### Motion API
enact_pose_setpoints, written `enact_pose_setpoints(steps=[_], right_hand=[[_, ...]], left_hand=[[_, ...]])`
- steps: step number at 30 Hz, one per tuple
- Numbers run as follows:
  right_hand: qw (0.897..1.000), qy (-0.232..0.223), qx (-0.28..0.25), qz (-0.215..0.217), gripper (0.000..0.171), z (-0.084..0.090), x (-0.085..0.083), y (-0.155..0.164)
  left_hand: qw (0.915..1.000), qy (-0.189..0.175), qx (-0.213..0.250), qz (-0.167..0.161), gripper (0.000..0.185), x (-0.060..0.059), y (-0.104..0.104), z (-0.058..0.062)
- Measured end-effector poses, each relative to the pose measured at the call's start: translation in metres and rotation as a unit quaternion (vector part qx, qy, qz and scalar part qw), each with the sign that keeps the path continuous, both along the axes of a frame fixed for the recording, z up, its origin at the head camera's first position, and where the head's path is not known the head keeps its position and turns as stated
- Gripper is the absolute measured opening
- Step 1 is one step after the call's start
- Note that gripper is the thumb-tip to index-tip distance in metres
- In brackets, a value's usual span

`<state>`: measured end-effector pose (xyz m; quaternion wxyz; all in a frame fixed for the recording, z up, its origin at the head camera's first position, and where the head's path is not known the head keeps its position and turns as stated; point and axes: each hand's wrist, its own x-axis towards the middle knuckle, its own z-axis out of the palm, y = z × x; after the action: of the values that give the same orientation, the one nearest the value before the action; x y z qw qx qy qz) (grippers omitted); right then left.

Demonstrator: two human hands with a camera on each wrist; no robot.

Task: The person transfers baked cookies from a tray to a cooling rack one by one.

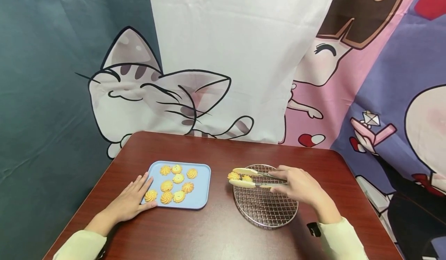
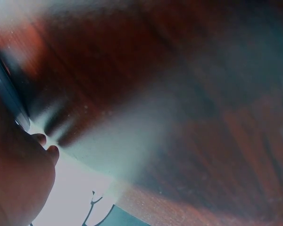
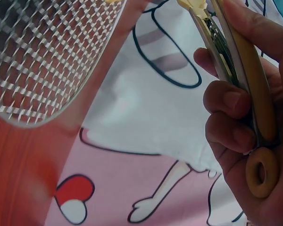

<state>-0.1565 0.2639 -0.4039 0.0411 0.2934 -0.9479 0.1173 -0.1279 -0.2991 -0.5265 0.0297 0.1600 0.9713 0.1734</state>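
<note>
My left hand lies flat on the table with straight fingers touching the left edge of a light blue tray that holds several yellow swirl cookies. My right hand grips cream-tipped tongs over the left rim of a round wire rack. A yellow cookie sits between the tong tips, with another cookie just beside it on the rack. In the right wrist view my fingers curl around the tongs, next to the rack. The left wrist view is blurred.
The brown wooden table has its rounded far edge near a hanging cartoon cloth backdrop. The tray and the rack lie side by side with a strip of bare wood between them.
</note>
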Motion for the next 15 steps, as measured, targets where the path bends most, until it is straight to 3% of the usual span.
enact_pose_setpoints(steps=[15], right_hand=[[0.999, -0.005, -0.02, -0.044, 0.046, -0.005, 0.02, 0.039]], left_hand=[[1.0, 0.001, -0.001, -0.001, 0.095, -0.001, 0.0, -0.001]])
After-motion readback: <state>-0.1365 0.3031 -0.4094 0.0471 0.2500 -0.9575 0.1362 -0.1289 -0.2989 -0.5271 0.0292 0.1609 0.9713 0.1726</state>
